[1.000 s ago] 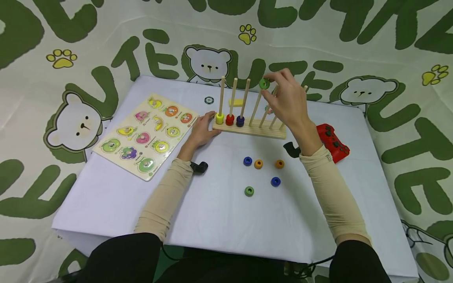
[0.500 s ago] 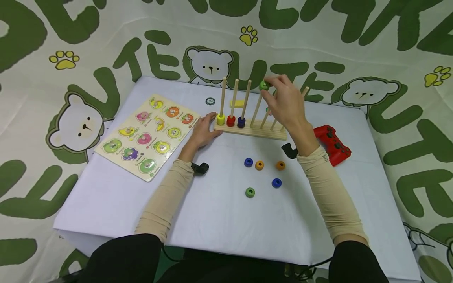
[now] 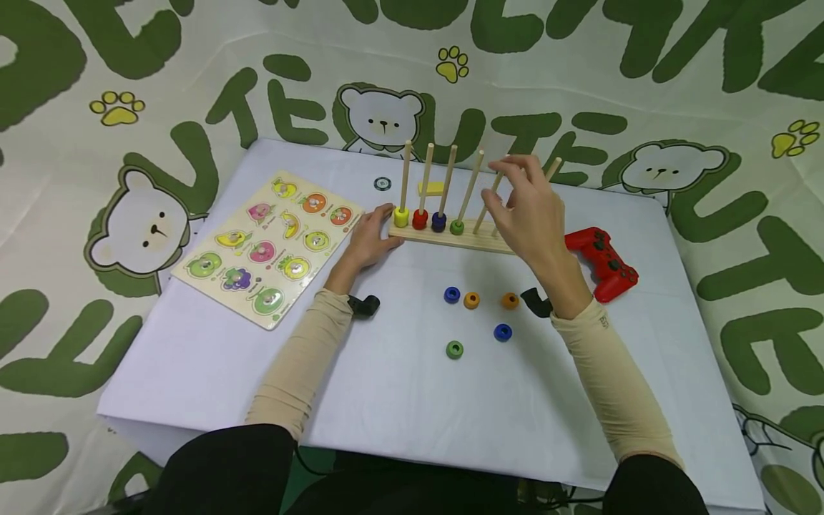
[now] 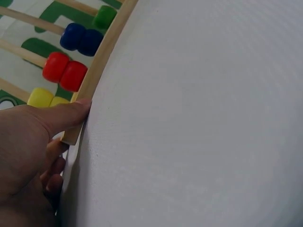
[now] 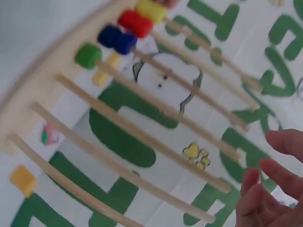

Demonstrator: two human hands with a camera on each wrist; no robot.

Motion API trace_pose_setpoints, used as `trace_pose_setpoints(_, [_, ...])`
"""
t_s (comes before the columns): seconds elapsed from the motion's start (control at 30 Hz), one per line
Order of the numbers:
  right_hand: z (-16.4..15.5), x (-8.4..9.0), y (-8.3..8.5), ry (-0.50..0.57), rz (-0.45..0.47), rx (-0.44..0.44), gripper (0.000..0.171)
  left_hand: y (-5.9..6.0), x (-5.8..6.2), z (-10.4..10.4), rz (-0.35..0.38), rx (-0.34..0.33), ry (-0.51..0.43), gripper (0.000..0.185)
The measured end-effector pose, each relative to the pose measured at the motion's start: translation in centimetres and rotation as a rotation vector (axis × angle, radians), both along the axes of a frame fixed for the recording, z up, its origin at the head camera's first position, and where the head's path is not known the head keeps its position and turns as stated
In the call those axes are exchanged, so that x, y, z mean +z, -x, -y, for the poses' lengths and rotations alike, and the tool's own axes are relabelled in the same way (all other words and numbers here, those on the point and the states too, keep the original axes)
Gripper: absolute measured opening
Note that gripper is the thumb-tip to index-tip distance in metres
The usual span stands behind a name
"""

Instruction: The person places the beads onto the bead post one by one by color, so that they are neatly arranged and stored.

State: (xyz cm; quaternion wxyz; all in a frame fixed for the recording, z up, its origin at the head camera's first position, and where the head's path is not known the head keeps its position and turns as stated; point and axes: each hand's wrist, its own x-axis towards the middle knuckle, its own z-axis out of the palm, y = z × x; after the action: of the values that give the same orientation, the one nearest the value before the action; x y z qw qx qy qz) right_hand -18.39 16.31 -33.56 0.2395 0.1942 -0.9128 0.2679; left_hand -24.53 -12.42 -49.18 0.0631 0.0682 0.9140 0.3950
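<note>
Head view showed the wooden stand [image 3: 444,238] near the back edge of the table [image 3: 386,400], its long axis running roughly along that edge. Its left end was gripped by the left hand [image 3: 368,239]. By the right hand [image 3: 529,211] nothing was held; its thumb and fingers were apart, near the tops of the pegs [image 3: 404,175]. On the fourth peg from the left, one green ring [image 3: 457,227] was seated. From the right hand, the loose green ring [image 3: 454,350] was situated toward the front edge and somewhat leftward; this direction was judged decisive. Which hand was nearer could not be surely told.
</note>
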Motion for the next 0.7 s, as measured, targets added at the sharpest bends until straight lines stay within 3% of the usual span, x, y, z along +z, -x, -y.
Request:
trace_pose_setpoints(0.1, [-0.5, -1.0, -3.0, -0.068, 0.079, 0.071, 0.031, 0.0, 0.0, -0.2, 0.009, -0.008, 0.002, 0.083])
trace_pose_setpoints(0.3, [-0.2, -4.0, -8.1, -0.382, 0.480, 0.323, 0.032, 0.1, 0.3, 0.1, 0.006, -0.016, 0.016, 0.083])
trace_pose_setpoints(0.43, [0.7, -6.3, -10.2, -0.526, 0.657, 0.442, 0.038, 0.3, 0.7, 0.2, 0.000, -0.016, 0.015, 0.083])
trace_pose_setpoints(0.57, [1.1, -8.3, -11.3, -0.559, 0.679, 0.475, 0.030, 0.3, 0.8, 0.0, 0.008, -0.018, 0.013, 0.083])
trace_pose_setpoints(0.7, [1.1, -8.6, -11.2, -0.501, 0.617, 0.463, 0.024, 0.1, 0.4, -0.1, 0.014, -0.015, 0.013, 0.083])
